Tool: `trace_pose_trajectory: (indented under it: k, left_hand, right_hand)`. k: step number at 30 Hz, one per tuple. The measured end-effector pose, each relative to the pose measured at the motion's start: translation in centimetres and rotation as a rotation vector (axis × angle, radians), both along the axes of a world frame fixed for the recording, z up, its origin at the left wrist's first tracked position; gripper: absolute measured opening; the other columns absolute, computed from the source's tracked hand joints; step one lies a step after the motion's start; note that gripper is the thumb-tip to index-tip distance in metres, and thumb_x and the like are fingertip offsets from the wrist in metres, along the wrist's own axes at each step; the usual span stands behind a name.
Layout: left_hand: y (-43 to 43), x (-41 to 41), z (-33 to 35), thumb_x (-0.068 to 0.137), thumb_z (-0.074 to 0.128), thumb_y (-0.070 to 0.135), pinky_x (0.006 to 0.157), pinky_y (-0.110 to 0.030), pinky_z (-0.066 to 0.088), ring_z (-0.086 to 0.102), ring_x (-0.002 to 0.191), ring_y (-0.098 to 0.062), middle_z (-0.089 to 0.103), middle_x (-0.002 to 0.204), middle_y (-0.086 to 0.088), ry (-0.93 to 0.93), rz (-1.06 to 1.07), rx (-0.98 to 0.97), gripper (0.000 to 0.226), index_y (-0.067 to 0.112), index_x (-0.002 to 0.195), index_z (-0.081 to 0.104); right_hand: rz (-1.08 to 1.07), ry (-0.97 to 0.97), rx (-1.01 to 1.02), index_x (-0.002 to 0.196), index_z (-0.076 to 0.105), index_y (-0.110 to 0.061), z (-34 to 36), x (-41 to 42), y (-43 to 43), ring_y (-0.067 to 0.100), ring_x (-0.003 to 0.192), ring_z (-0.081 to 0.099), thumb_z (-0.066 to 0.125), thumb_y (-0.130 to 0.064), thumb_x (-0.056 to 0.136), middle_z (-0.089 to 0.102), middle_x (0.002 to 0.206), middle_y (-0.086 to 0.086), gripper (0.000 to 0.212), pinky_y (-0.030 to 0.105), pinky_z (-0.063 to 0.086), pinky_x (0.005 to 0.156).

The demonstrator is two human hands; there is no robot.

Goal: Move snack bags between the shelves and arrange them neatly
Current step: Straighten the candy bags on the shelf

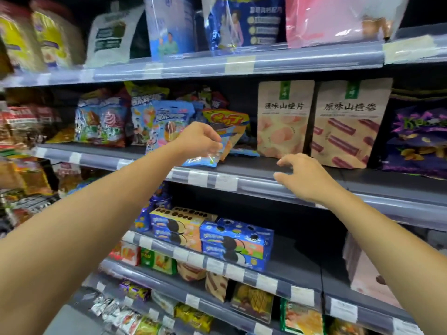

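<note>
Left hand pinches blue bag near 原味山楂片 pouch.

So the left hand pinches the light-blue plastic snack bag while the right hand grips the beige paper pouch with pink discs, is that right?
No: in the head view the right hand is open, holding nothing, in front of the beige paper pouch with pink discs. The left hand does pinch the light-blue plastic snack bag.
</note>
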State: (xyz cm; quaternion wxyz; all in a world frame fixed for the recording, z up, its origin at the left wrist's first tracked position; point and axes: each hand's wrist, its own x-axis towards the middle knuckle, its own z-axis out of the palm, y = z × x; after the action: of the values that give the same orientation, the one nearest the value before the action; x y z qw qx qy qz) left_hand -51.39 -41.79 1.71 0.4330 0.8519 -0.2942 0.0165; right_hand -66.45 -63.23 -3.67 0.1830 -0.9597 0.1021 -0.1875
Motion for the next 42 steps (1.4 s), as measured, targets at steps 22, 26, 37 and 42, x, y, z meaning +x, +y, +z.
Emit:
trace_pose_trajectory:
  k: [22,26,37,42]
  left_hand:
    - [6.4,13.9,-3.6,0.082,0.071,0.031,0.077,-0.037,0.052,0.059,0.087,-0.026,0.062,0.09,-0.007,0.032,-0.069,0.126,0.026,0.008,0.089,0.062]
    - [6.1,14.4,-3.5,0.078,0.076,0.039,0.078,-0.041,0.053,0.056,0.078,-0.025,0.057,0.083,-0.009,0.124,-0.052,0.159,0.041,0.007,0.075,0.052]
    - [5.3,14.8,-3.8,0.062,0.086,0.047,0.1,-0.034,0.043,0.047,0.128,-0.024,0.045,0.145,-0.001,0.21,-0.164,0.109,0.108,0.016,0.148,0.029]
    - [4.3,15.6,-5.0,0.049,0.088,0.052,0.105,-0.039,0.043,0.045,0.132,-0.025,0.045,0.148,0.002,0.083,-0.189,0.226,0.126,0.031,0.152,0.019]
  right_hand:
    - [-0.369,-0.055,0.386,0.138,0.046,-0.008,0.5,14.2,10.1,0.023,0.105,0.056,0.057,-0.038,0.093,0.057,0.123,0.009,0.055,0.031,0.044,0.085]
    - [-0.393,-0.146,0.728,0.132,0.048,-0.003,0.8,17.2,9.4,0.029,0.101,0.063,0.059,-0.026,0.095,0.063,0.105,0.018,0.045,0.046,0.054,0.093]
    - [-0.391,-0.152,0.256,0.127,0.061,-0.008,4.5,24.4,5.9,0.03,0.125,0.05,0.044,-0.008,0.096,0.057,0.133,0.013,0.035,0.033,0.037,0.103]
    - [-0.203,-0.056,0.06,0.136,0.055,-0.016,5.9,29.0,3.7,0.023,0.132,0.046,0.041,-0.011,0.101,0.048,0.146,0.006,0.038,0.024,0.036,0.104]
